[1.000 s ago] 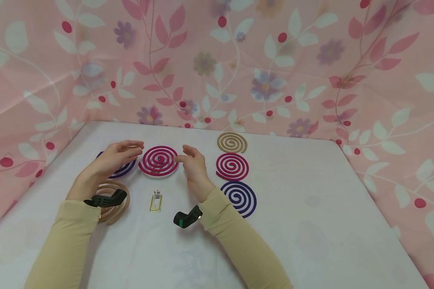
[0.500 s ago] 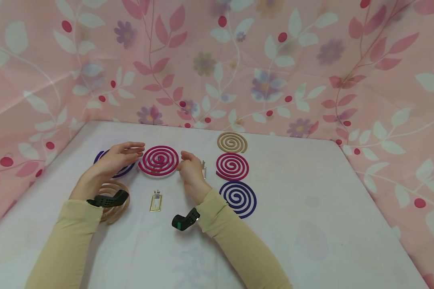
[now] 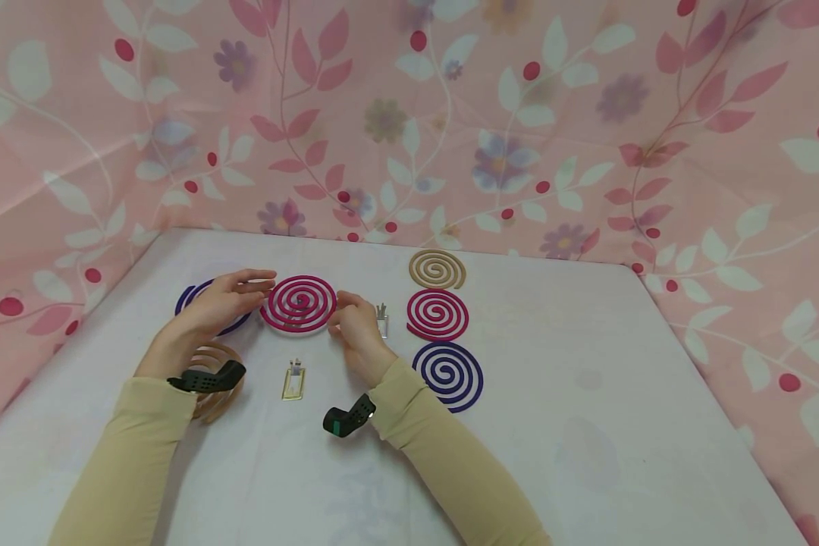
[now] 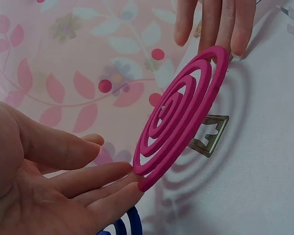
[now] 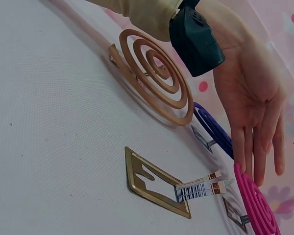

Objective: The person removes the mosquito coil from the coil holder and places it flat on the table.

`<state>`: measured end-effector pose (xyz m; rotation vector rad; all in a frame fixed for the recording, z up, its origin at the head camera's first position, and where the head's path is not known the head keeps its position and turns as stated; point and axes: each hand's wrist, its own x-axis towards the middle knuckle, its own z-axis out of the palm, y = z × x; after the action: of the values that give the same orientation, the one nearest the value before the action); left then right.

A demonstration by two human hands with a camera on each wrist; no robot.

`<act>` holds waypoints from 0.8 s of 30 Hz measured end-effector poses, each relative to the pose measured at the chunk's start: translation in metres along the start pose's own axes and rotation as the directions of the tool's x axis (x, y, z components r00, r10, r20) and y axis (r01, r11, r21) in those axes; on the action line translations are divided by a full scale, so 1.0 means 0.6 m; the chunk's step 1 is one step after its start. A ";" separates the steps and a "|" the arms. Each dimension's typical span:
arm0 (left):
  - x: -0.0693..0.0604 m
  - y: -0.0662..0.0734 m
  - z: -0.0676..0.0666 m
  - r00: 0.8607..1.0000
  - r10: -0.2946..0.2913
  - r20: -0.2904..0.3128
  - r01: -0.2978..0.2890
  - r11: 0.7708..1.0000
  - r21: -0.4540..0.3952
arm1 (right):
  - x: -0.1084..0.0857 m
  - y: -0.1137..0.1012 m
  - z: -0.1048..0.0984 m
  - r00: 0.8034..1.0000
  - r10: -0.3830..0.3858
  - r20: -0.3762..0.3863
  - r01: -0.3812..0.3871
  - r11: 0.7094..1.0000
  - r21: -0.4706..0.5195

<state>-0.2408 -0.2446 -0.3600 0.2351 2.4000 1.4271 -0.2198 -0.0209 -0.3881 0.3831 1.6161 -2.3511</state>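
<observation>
A pink spiral coil [image 3: 300, 303] lies flat, raised on a small metal stand [image 4: 209, 136]. My left hand [image 3: 220, 312] is at its left side; in the left wrist view the straight fingertips of this hand [image 4: 63, 181] touch the rim of the coil [image 4: 179, 122]. At the opposite side, my right hand [image 3: 360, 334] has its fingers against the rim, loosely bent in the head view. The right wrist view shows my left hand [image 5: 255, 98] with its fingertips at the coil's edge [image 5: 257, 200].
A blue coil [image 3: 235, 327] and a tan coil [image 3: 213, 413] lie partly behind my left arm. A metal stand [image 3: 293, 381] is between my forearms, another [image 3: 382, 321] beside my right hand. Tan [image 3: 437, 269], pink [image 3: 438, 314] and blue [image 3: 448, 376] coils form a column at right.
My right hand has moved down and slightly left along the coil's right side, uncovering the metal stand beside it. The left hand has shifted slightly right, towards the coil.
</observation>
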 end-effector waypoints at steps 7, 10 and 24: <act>0.001 -0.001 0.002 1.000 -0.002 0.000 0.002 1.000 -0.009 | -0.002 -0.001 -0.001 1.000 0.009 0.008 -0.009 1.000 0.025; 0.001 0.000 0.002 1.000 0.003 -0.003 -0.003 1.000 -0.010 | -0.003 -0.002 -0.002 1.000 0.008 0.007 -0.008 1.000 0.030; 0.004 -0.004 0.002 0.999 -0.030 -0.016 0.030 1.000 -0.002 | -0.006 -0.005 -0.004 1.000 -0.005 0.025 0.005 1.000 0.030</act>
<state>-0.2428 -0.2439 -0.3633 0.1876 2.4042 1.4232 -0.2174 -0.0171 -0.3851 0.3549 1.5748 -2.3763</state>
